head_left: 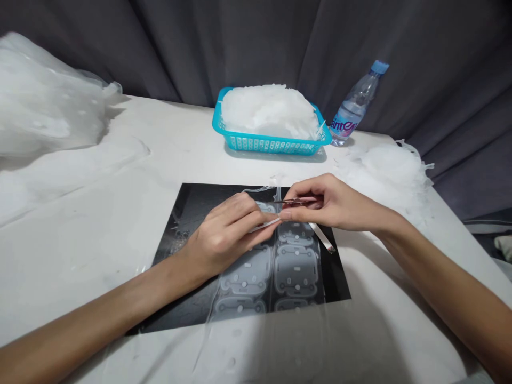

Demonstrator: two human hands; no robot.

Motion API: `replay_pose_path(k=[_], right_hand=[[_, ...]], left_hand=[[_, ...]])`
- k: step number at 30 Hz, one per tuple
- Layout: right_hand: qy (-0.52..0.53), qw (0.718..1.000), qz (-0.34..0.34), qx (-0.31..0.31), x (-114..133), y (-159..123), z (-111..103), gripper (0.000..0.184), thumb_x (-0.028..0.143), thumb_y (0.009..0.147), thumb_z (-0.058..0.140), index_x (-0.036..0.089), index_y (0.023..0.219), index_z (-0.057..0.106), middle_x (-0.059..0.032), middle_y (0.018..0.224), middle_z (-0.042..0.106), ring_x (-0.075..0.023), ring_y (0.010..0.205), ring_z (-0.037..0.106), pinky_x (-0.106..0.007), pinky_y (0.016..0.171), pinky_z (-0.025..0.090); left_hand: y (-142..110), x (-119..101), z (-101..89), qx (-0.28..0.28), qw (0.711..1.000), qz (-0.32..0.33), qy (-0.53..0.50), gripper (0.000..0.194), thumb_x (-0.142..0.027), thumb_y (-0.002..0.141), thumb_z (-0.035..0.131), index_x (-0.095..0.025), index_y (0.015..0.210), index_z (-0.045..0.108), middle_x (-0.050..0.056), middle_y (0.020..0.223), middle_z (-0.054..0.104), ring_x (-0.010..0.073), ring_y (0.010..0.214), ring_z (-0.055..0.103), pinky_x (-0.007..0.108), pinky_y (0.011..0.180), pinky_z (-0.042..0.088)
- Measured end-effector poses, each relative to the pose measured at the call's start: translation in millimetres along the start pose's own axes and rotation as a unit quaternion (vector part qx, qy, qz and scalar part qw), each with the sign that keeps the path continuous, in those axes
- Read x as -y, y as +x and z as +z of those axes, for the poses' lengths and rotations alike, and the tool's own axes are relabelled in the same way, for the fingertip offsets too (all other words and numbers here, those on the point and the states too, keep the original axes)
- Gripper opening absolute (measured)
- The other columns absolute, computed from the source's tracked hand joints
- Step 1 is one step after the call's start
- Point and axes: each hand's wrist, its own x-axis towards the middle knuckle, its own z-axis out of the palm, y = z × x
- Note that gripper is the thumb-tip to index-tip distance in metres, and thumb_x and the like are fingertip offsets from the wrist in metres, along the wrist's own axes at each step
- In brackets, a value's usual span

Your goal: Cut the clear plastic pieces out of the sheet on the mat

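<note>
Near the middle of the frame, the left hand (230, 229) is reaching in from the lower left and pinching a small translucent piece (264, 224) between its fingers, while the right hand (330, 202) is coming in from the right with a slim tool (298, 201) held between thumb and fingers. The tool is lying almost level across the picture, its narrow dark end pointing left, just above the pinched piece and over the back of the left fingers. The right thumb tip is meeting the left fingertips, so the piece is sitting directly left of the right grip, with the left hand nearer to it. Below both hands, a clear sheet (296, 269) with rounded panels is stretching down the frame, its long rows running roughly crosswise to the tool. It is resting on a black mat (336, 280) on the white worktop (180, 144), and a flat silvery strip (322, 238) is slanting down just beneath the right hand.
</note>
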Motion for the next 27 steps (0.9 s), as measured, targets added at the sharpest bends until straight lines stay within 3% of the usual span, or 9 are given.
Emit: replay_pose_path(k=[6, 10, 12, 19, 27], right_hand=[[-0.104, 0.994, -0.03, 0.002, 5.2, -3.5, 0.2, 0.017, 0.029, 0.099, 0.065, 0.015, 0.089, 0.067, 0.0014, 0.075, 0.056, -0.0116, 0.067, 0.047, -0.024, 0.061, 0.035], [-0.267, 0.962, -0.064, -0.009, 7.9, -8.6, 4.2, 0.008, 0.02, 0.103, 0.051, 0.018, 0.097, 0.057, -0.0034, 0.091, 0.062, -0.0155, 0.077, 0.052, -0.028, 0.071, 0.037], [-0.298, 0.953, -0.056, -0.005, 7.7, -9.6, 7.2, 0.007, 0.02, 0.105, 0.047, 0.019, 0.101, 0.053, -0.0056, 0.097, 0.064, -0.0172, 0.08, 0.054, -0.03, 0.073, 0.037], [-0.261, 0.964, -0.042, -0.007, 0.7, -5.3, 10.0, 0.012, 0.029, 0.109, 0.044, 0.02, 0.102, 0.049, -0.0066, 0.102, 0.065, -0.0181, 0.084, 0.056, -0.031, 0.076, 0.038], [-0.194, 0.979, -0.057, -0.011, -6.6, -2.1, 2.8, 0.014, 0.026, 0.108, 0.049, 0.02, 0.095, 0.049, -0.0008, 0.09, 0.056, -0.0149, 0.078, 0.049, -0.029, 0.075, 0.037]], left_hand=[[-2.4, 1.4, -0.4, 0.008, 1.0, 0.006, 0.019, 0.02, -0.015, 0.095, 0.075, -0.018, 0.114, 0.071, 0.001, 0.082, 0.069, 0.0124, 0.069, 0.062, 0.027, 0.066, 0.052], [-0.8, 2.1, -0.3, 0.002, 1.0, -0.008, 0.02, 0.014, -0.016, 0.094, 0.077, -0.018, 0.106, 0.07, 0.0, 0.08, 0.068, 0.0123, 0.068, 0.062, 0.026, 0.064, 0.052], [1.1, 1.3, -0.8, -0.001, 1.0, -0.014, 0.025, 0.011, -0.016, 0.094, 0.077, -0.018, 0.102, 0.07, 0.0, 0.079, 0.068, 0.0123, 0.068, 0.062, 0.026, 0.063, 0.052], [1.6, 0.9, -2.1, -0.022, 0.999, -0.003, 0.046, 0.01, -0.017, 0.093, 0.078, -0.018, 0.102, 0.072, -0.002, 0.071, 0.066, 0.0115, 0.061, 0.06, 0.027, 0.059, 0.047], [0.7, 0.7, -3.7, -0.02, 0.999, 0.018, 0.033, 0.019, -0.012, 0.093, 0.077, -0.017, 0.111, 0.073, 0.0, 0.075, 0.069, 0.013, 0.063, 0.063, 0.029, 0.062, 0.05]])
